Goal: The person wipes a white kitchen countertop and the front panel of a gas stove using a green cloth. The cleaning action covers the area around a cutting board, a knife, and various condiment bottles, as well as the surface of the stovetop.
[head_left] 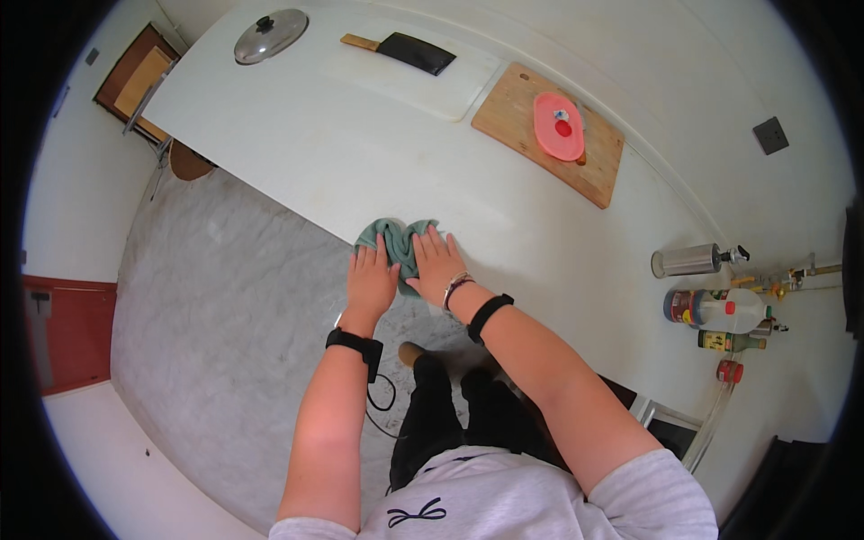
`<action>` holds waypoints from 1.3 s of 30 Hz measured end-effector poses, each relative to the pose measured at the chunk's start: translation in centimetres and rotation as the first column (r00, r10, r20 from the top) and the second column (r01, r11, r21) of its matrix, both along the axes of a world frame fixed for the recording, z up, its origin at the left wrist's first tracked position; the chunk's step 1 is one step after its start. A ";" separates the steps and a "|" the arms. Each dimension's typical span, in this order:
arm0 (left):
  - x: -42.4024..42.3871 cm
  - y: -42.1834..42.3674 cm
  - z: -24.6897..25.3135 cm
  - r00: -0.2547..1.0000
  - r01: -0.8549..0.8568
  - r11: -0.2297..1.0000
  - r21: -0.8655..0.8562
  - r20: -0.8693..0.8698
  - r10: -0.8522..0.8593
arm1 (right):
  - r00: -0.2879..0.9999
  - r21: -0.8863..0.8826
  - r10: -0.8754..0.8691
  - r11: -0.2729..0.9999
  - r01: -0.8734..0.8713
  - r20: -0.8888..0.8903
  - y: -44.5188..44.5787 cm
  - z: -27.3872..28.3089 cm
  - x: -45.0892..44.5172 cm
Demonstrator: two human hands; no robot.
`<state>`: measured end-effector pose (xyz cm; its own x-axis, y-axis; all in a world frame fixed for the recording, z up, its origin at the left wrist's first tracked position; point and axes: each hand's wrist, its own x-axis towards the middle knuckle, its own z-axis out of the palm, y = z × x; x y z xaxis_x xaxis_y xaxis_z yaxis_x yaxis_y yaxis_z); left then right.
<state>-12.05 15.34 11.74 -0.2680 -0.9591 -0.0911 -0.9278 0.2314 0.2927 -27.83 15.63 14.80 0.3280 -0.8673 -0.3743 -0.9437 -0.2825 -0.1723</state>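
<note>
A folded green cloth (400,250) lies bunched at the front edge of the white countertop (324,155), part of it hanging towards the floor. My left hand (372,282) is laid over its left side, fingers pointing away from me. On the right side, my right hand (437,262) presses the cloth with its fingers stretched forward and its thumb towards the left hand. The cloth is gathered in folds between both hands. What the fingers do underneath is hidden.
A wooden cutting board (506,111) bears a pink plastic dish (548,138). Behind are a cleaver (415,52) on a white board (439,98) and a pot lid (273,37). Along the right wall stand a steel dispenser (688,260), a large plastic jug (746,310), a sauce bottle (719,341) and a red-lidded jar (729,371).
</note>
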 end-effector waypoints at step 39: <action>-23.7 8.4 2.8 0.751 0.656 0.741 0.146 -0.023 -0.660 | 0.853 -0.044 -0.517 0.853 0.521 0.067 20.1 0.3 -28.3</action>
<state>-35.79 23.73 14.49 -0.8228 -0.5224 -0.2240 -0.5682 0.7470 0.3450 -56.09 35.72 15.14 -0.1589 -0.9364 -0.3128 -0.9462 0.2349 -0.2226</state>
